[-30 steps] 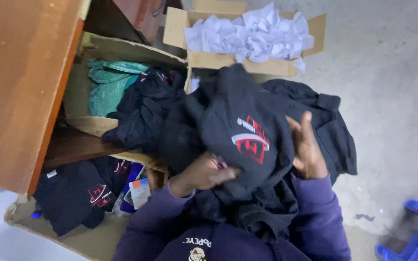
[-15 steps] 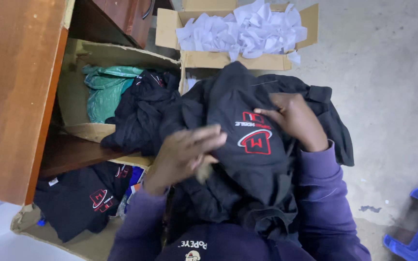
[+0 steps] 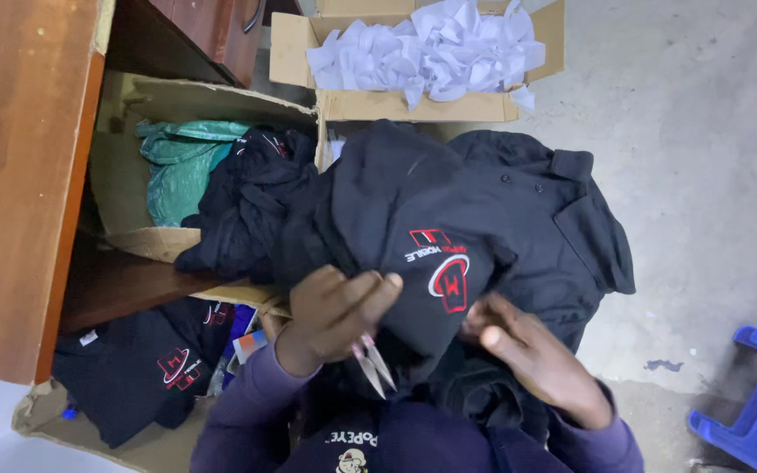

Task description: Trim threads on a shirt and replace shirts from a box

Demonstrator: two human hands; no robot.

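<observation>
Black shirt (image 3: 413,219) over both hands, red emblem toward the camera.

Top carton (image 3: 413,107): open brown cardboard, full of white paper.
Left carton (image 3: 124,184): brown, under the wooden counter, holding a green bag.
Small packet (image 3: 249,347): blue-white-orange, on the floor.

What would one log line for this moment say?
left hand: holds snips, on black shirt | right hand: under shirt's edge | behind: box of white scraps | right: blue stool
</observation>
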